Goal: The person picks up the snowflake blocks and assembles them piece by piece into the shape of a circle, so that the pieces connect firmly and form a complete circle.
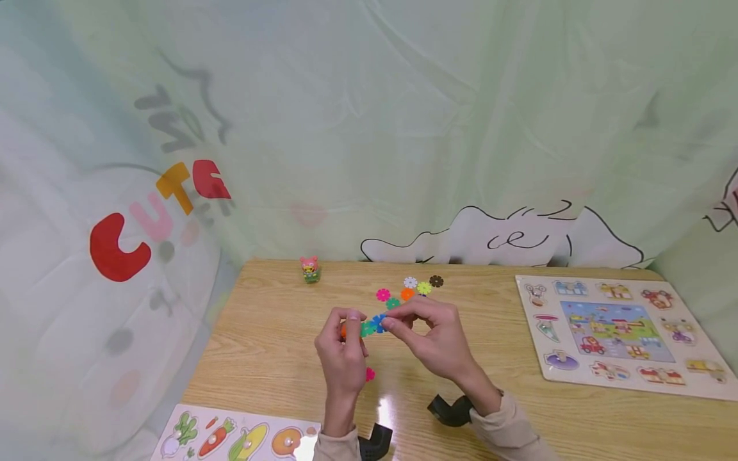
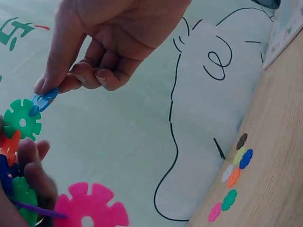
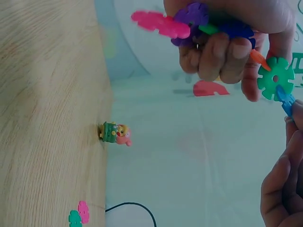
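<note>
Head view: chain [image 1: 368,329] lies crosswise between left hand [image 1: 340,358] and right hand [image 1: 435,333]

Table [image 1: 259,333] occupies the lower field; a puzzle board [image 1: 523,283] lies at its right side. Both hands are raised above the tabletop, fingers facing one another.

Left hand: fingers curled round the middle of the chain. Right hand: thumb and fingertip pinching the blue disc [image 2: 45,100] at the chain's right end, remaining fingers bent and carrying nothing.

Chain: free stretch runs from left grip to right fingertips, rising slightly rightward in the head view. Remainder passes through the left hand, and its pink disc [image 2: 97,203] projects from that grip on the near side.

Governing relation, as judged: blue disc against the green disc [image 2: 21,112]. Their edges meet and their faces stand at an angle. Right hand controls the blue disc directly; left hand steadies from farther along. Whether the slots are fully seated cannot be told.

Loose discs [image 1: 407,294] lie on the table beyond the hands, nearer the right.
</note>
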Demonstrator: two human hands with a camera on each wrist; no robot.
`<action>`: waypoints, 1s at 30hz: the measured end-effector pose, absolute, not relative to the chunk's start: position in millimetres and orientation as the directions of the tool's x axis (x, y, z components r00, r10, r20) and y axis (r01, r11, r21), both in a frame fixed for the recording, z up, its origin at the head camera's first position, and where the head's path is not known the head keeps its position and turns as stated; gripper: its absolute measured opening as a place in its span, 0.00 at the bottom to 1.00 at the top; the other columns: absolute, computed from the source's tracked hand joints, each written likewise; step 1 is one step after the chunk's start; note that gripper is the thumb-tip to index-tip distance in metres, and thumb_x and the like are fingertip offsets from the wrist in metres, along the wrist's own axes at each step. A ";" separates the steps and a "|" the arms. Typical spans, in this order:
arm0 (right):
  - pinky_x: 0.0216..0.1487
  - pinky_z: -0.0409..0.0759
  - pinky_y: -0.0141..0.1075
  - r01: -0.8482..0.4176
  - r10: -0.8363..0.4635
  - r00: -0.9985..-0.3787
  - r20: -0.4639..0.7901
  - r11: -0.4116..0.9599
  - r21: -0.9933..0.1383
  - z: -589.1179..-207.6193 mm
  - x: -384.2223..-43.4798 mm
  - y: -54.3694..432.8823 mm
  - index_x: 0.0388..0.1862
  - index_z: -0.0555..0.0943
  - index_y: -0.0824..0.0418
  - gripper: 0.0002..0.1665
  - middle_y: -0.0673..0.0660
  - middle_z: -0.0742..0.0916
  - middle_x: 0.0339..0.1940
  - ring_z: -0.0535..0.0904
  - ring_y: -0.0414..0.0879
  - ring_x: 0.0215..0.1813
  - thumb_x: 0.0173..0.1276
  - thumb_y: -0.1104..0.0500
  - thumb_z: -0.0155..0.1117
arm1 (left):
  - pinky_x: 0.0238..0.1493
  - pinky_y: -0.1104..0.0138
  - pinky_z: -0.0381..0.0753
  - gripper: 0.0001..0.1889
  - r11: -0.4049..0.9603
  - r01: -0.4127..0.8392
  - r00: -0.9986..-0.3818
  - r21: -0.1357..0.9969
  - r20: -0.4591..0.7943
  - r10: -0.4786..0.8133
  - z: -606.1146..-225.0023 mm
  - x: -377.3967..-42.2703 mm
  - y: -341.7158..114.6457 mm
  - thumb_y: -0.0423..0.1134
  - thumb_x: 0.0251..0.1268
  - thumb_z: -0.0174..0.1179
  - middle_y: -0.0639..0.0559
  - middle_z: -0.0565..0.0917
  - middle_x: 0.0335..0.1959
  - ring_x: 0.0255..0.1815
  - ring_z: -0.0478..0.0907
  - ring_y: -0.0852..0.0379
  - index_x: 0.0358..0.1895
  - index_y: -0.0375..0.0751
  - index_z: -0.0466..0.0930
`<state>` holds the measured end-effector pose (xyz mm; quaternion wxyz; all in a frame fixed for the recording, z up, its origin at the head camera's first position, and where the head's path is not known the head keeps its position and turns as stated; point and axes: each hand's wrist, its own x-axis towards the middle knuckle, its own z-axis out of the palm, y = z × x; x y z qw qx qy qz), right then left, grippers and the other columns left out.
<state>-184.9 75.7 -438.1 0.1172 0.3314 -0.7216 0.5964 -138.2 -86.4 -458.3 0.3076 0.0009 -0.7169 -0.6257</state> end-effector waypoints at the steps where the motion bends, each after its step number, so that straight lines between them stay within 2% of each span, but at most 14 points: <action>1: 0.32 0.84 0.30 -0.622 -0.335 -0.752 0.568 0.075 -0.779 -438.0 -185.0 75.2 0.37 0.91 0.63 0.04 0.49 0.91 0.31 0.83 0.39 0.31 0.64 0.68 0.79 | 0.07 0.71 0.69 0.12 0.190 0.384 -0.818 0.903 0.429 -0.384 -458.7 -138.8 -86.3 0.30 0.82 0.50 0.43 0.71 0.07 0.08 0.68 0.68 0.37 0.32 0.80; 3: 0.32 0.83 0.29 -0.631 -0.326 -0.750 0.576 0.087 -0.771 -438.3 -185.5 74.5 0.38 0.92 0.62 0.06 0.49 0.91 0.31 0.83 0.39 0.31 0.63 0.69 0.79 | 0.08 0.68 0.74 0.12 0.115 0.380 -0.839 0.918 0.395 -0.374 -459.3 -140.4 -86.5 0.30 0.82 0.49 0.39 0.73 0.10 0.08 0.70 0.66 0.38 0.29 0.79; 6: 0.30 0.82 0.28 -0.638 -0.307 -0.751 0.584 0.109 -0.763 -439.7 -186.9 73.2 0.39 0.91 0.61 0.08 0.50 0.90 0.30 0.82 0.39 0.29 0.62 0.70 0.80 | 0.07 0.64 0.76 0.12 0.001 0.374 -0.873 0.928 0.352 -0.338 -461.1 -143.1 -87.8 0.31 0.84 0.48 0.32 0.77 0.16 0.07 0.72 0.64 0.42 0.26 0.78; 11: 0.29 0.82 0.28 -0.615 -0.273 -0.777 0.568 0.129 -0.778 -442.6 -188.4 71.9 0.39 0.88 0.61 0.10 0.51 0.88 0.27 0.80 0.38 0.27 0.61 0.70 0.80 | 0.08 0.67 0.75 0.16 -0.119 0.367 -0.914 0.923 0.334 -0.229 -464.0 -146.6 -91.2 0.32 0.86 0.43 0.27 0.79 0.23 0.08 0.72 0.63 0.47 0.25 0.79; 14: 0.30 0.82 0.28 -0.612 -0.270 -0.779 0.566 0.129 -0.780 -443.3 -188.6 71.5 0.38 0.87 0.61 0.10 0.51 0.88 0.27 0.79 0.38 0.27 0.61 0.70 0.80 | 0.11 0.70 0.76 0.16 -0.166 0.363 -0.925 0.917 0.333 -0.181 -465.7 -147.7 -92.9 0.32 0.86 0.42 0.31 0.79 0.23 0.10 0.72 0.63 0.48 0.23 0.79; 21: 0.30 0.82 0.29 -0.629 -0.275 -0.766 0.581 0.136 -0.765 -445.7 -191.0 71.5 0.37 0.88 0.58 0.10 0.50 0.88 0.29 0.80 0.38 0.28 0.62 0.69 0.80 | 0.14 0.75 0.72 0.17 -0.209 0.348 -0.935 0.914 0.321 -0.154 -468.1 -149.0 -94.5 0.32 0.85 0.44 0.52 0.80 0.23 0.13 0.69 0.64 0.47 0.18 0.79; 26: 0.31 0.80 0.29 -0.653 -0.272 -0.745 0.609 0.111 -0.749 -448.0 -195.5 75.6 0.38 0.90 0.58 0.08 0.50 0.88 0.31 0.78 0.39 0.30 0.63 0.70 0.78 | 0.14 0.77 0.68 0.13 -0.221 0.321 -0.942 0.921 0.285 -0.179 -468.1 -148.6 -93.0 0.31 0.81 0.54 0.56 0.77 0.21 0.14 0.66 0.66 0.41 0.19 0.78; 30: 0.34 0.82 0.28 -0.614 -0.257 -0.778 0.574 0.116 -0.780 -451.2 -204.6 86.8 0.42 0.91 0.61 0.08 0.53 0.90 0.34 0.80 0.40 0.33 0.67 0.70 0.75 | 0.13 0.76 0.67 0.11 -0.227 0.319 -0.940 0.920 0.275 -0.203 -469.1 -148.7 -92.4 0.30 0.79 0.56 0.56 0.76 0.21 0.12 0.66 0.66 0.41 0.19 0.77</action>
